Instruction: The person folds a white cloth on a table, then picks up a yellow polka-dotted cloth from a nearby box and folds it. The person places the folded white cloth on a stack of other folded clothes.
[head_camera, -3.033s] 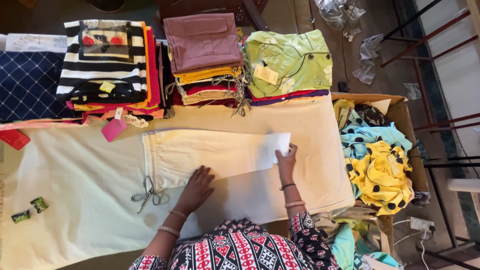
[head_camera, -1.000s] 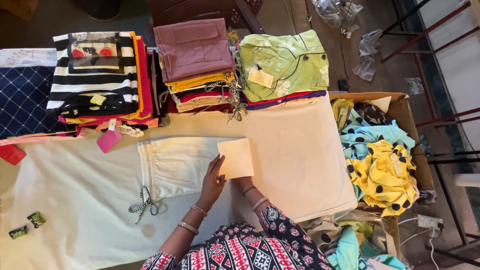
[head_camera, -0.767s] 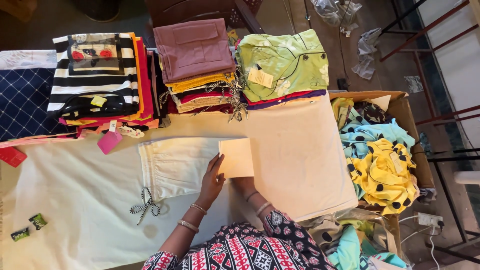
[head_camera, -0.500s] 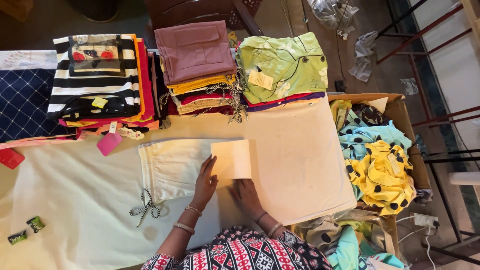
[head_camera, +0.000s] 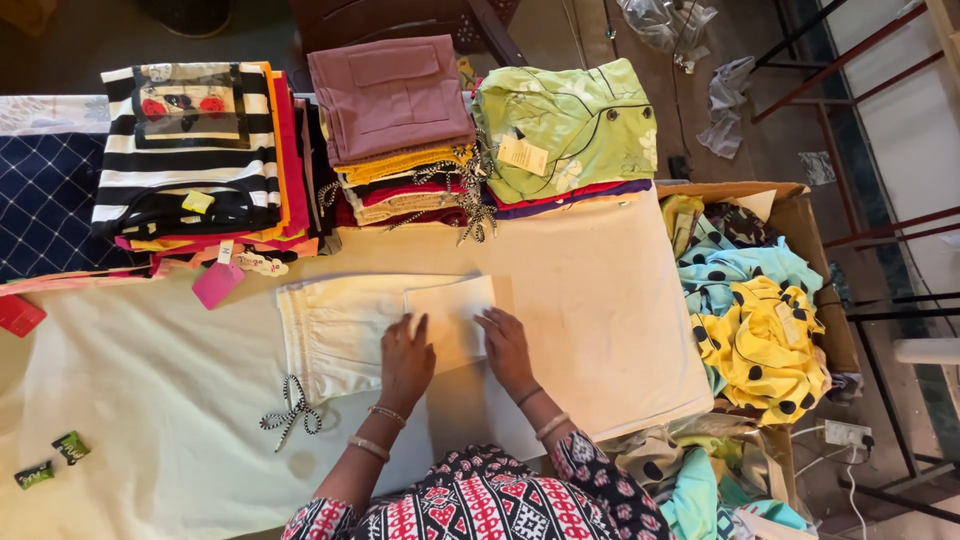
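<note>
Cream cloth, a folded garment (head_camera: 385, 325) with a drawstring waist, lies on the table (head_camera: 610, 300), which is spread with a pale sheet; every place below is told from this garment. The left hand (head_camera: 405, 362) rests flat on its middle, fingers spread and grasping nothing; the right hand (head_camera: 507, 347) lies open and flat at its right end, fingertips on the folded-over flap, likewise gripping nothing. A black-and-white drawstring bow (head_camera: 292, 414) trails off its lower left corner onto the sheet. Beyond its far edge stand three stacks of folded clothes: a striped black-and-white pile (head_camera: 190, 160) to the far left, a mauve-topped pile (head_camera: 390, 100) straight beyond, a light green garment (head_camera: 570, 125) with a paper tag beyond to the right. A pink tag (head_camera: 216, 284) lies just off its upper left corner. Well to the right a cardboard box (head_camera: 790, 215) holds yellow and turquoise spotted clothes (head_camera: 760, 335). Far to the lower left lie two small green packets (head_camera: 50, 460).
</note>
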